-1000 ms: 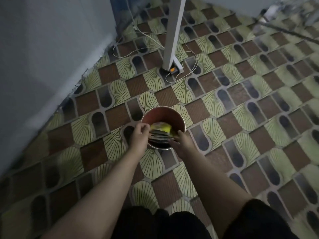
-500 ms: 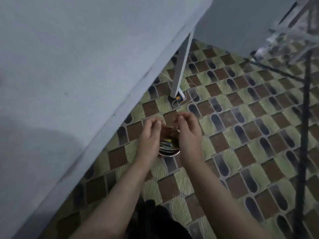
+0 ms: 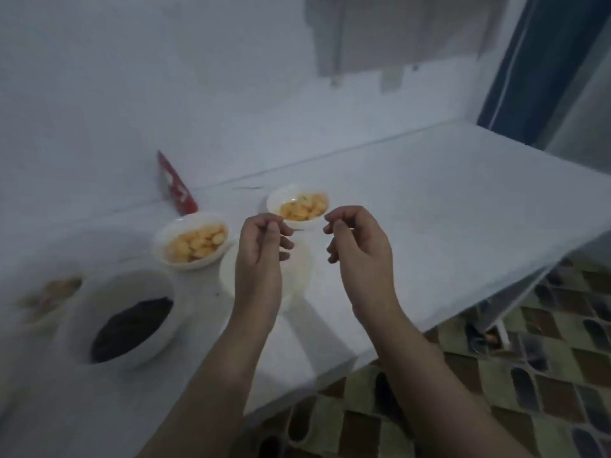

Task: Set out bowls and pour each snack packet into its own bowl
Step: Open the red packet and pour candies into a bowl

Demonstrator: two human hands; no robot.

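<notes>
At the far left of the white table (image 3: 446,206) a blurred bowl (image 3: 46,300) holds something pale brown, too smeared to name; just to its right, nearer the front edge, a large white bowl (image 3: 122,312) holds a dark, almost black snack; beyond it, farther back, a smaller white bowl (image 3: 191,241) is filled with round yellow pieces; behind that, a red packet (image 3: 177,185) leans against the white wall (image 3: 132,94) where wall and table meet.

The left hand (image 3: 261,249) hangs above the table with its fingers loosely curled, grasping nothing that can be made out; partly hidden beneath it sits another white bowl (image 3: 299,269), its contents not visible; farther back, between the two hands, a white bowl (image 3: 299,206) holds more yellow pieces.

The right hand (image 3: 360,246) hovers to the right of that, apart from the left, its fingers likewise loosely curled and holding nothing visible; neither hand touches a bowl.

At the far right a dark blue curtain (image 3: 515,71) hangs beyond the table's far corner; below the table edge lies a floor (image 3: 545,375) of brown and green patterned tiles.
</notes>
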